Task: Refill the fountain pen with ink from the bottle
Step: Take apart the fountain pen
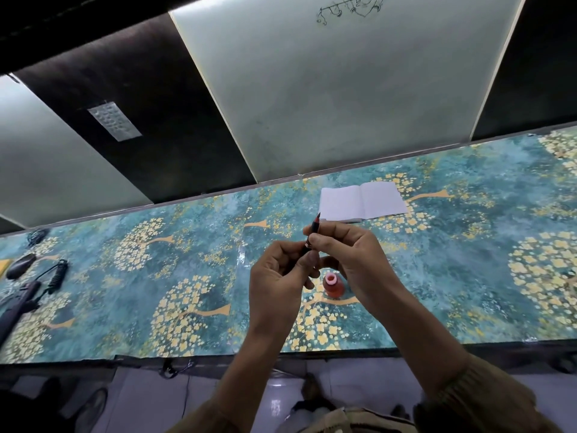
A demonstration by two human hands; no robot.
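Note:
Both hands hold a dark fountain pen (pixel 314 225) up over the desk, its reddish tip pointing up and away. My left hand (pixel 281 278) grips the lower barrel between thumb and fingers. My right hand (pixel 349 260) pinches the upper section near a metal ring. Directly below the hands stands a small red ink bottle (pixel 333 286) with an open pinkish mouth, no cap on it, partly hidden by my right hand.
An open blank notebook (pixel 362 201) lies behind the hands near the wall. The desk (pixel 452 260) has a teal cover with yellow flower trees. At far left lie a dark mouse (pixel 20 265), a coiled black cable (pixel 59 275) and a dark device (pixel 17 303).

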